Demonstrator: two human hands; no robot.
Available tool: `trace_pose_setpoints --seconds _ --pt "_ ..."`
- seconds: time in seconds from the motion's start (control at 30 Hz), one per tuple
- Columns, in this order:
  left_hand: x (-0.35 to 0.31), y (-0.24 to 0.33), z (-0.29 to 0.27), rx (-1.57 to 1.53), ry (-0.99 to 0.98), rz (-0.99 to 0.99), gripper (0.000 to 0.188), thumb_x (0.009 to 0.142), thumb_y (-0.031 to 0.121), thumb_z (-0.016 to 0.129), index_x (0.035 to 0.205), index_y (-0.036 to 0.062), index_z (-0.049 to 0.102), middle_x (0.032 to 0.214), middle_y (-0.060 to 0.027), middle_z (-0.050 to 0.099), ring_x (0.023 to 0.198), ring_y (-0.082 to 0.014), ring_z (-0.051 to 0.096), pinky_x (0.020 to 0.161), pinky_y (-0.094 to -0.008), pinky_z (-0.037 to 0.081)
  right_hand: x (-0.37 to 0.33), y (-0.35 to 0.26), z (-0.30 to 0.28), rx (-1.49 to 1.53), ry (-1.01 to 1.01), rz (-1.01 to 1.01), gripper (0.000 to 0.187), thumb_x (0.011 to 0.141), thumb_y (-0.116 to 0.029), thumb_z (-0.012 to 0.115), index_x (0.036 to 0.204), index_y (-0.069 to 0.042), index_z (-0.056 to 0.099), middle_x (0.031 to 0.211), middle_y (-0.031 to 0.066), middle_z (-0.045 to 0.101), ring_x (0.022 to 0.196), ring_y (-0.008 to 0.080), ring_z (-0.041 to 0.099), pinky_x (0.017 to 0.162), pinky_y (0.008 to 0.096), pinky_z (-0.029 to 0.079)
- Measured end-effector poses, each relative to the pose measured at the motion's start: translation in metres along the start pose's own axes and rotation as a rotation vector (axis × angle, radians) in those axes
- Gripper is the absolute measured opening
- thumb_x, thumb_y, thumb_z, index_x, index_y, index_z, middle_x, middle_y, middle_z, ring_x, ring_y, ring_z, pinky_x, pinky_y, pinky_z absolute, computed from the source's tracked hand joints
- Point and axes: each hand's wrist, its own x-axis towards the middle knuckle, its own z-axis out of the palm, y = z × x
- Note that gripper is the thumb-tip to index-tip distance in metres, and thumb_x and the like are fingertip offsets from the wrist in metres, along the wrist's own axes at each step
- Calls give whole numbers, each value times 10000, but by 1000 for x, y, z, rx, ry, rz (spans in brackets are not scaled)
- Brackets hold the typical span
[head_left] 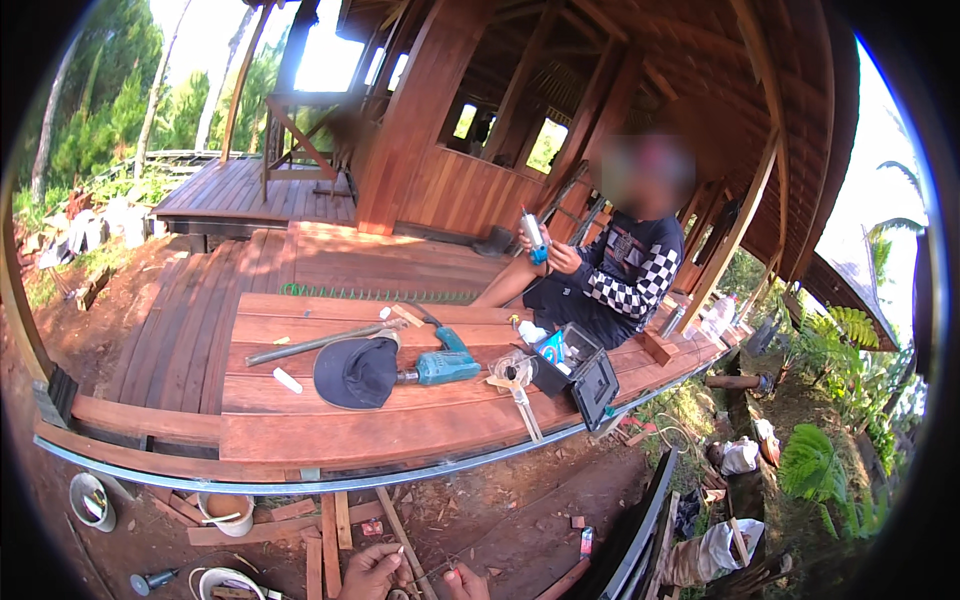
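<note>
My left hand (374,573) is low in the picture, its fingers closed in a pinch. A small pale tip shows at its fingertips; I cannot make out what it belongs to. To its right, my right hand (466,582) is also closed, with thumb and finger pressed together. A thin dark strand (437,571) seems to run between the two hands. Both hands are over the dirt ground, in front of the raised wooden deck (330,432). Lying on the deck are a dark cap (356,374), a teal power drill (445,368) and an open black toolbox (575,372).
Another person (625,255) sits on the deck holding a teal and silver power tool (534,240). A metal-trimmed edge (400,484) bounds the deck. Below it are loose planks (330,545), a white bucket (228,513), a second bucket (92,502) and a white sack (705,556).
</note>
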Motion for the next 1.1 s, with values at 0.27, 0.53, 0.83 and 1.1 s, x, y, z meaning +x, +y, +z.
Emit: trace_pose_setpoints --seconds 0.27,0.53,0.83,1.1 --pt "40 29 40 -114 44 164 134 1045 -20 536 1166 35 556 950 -96 634 729 -154 619 640 -308 536 77 48 -32 -96 -25 -131 432 992 -430 742 895 -30 613 654 195 608 637 411 658 621 470 510" --pt "95 143 63 602 396 791 81 1018 96 685 1011 19 709 798 54 605 675 -15 440 602 -221 332 126 41 -108 -90 79 -151 365 951 -272 816 844 -55 542 656 97 426 599 275 393 603 469 404" --pt "149 328 26 1373 857 1026 217 1064 132 634 1080 -33 773 685 -75 615 649 -155 548 623 -362 456 176 36 -164 -99 137 -344 138 902 -137 848 926 -63 736 627 64 498 559 193 492 554 378 444" --pt "261 361 23 1670 530 573 530 852 411 889 1123 -32 783 748 -101 606 724 -211 611 670 -409 488 212 23 -172 -35 149 -464 166 873 -57 870 962 -71 730 656 64 559 567 166 503 546 326 447"
